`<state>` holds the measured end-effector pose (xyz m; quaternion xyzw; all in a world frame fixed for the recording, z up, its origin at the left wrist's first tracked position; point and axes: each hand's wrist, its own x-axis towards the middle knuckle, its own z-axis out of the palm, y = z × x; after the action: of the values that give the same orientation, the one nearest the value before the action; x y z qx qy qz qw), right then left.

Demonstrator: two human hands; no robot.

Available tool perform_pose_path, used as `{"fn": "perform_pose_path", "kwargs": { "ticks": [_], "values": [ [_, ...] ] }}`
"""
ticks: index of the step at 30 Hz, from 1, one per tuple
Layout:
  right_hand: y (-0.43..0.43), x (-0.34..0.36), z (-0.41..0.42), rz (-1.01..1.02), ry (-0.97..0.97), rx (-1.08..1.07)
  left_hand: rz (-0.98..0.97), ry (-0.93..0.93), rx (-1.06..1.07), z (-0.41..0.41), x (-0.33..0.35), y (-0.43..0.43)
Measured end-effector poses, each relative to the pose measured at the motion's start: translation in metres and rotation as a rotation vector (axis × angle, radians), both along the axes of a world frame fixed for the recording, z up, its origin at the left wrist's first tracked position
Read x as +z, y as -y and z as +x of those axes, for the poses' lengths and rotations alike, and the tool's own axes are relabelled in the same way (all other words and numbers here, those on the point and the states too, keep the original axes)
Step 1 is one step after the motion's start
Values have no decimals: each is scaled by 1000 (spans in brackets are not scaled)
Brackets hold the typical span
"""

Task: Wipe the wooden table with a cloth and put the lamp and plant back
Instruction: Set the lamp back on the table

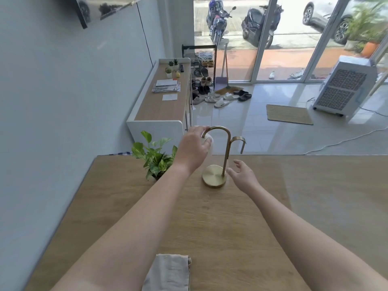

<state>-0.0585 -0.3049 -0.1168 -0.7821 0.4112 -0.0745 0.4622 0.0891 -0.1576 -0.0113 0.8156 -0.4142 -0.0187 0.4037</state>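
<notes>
The left hand (193, 149) covers most of the white rounded shade (210, 145) of the curved brass table lamp (226, 156), so the shade's full shape cannot be made out. The dark pot (157, 176) of the green leafy plant (154, 157) is nearly all hidden behind its leaves and the left forearm (147, 206). The folded beige cloth (170, 271) and the wooden counter (241, 227) are cut off by the bottom edge, and a blue-checked fabric (121, 153) past the counter's far rim shows only as a sliver.

Left hand (194, 150) grips the white shade of the brass lamp (214, 177); right hand (243, 177), fingers relaxed, hovers beside its base.
</notes>
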Motion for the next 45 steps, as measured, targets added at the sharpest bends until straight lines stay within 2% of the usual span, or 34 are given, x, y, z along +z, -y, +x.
{"fn": "perform_pose_path", "kwargs": {
  "ticks": [8, 21, 45],
  "values": [
    [19, -24, 31, -5, -62, 45, -27, 97, 17, 14, -5, 19],
    [15, -32, 46, -178, -9, 34, -46, 116, -19, 26, 5, 20],
    [-98, -23, -78, -250, -26, 131, -42, 88, -160, -62, 8, -103]
  ]
}}
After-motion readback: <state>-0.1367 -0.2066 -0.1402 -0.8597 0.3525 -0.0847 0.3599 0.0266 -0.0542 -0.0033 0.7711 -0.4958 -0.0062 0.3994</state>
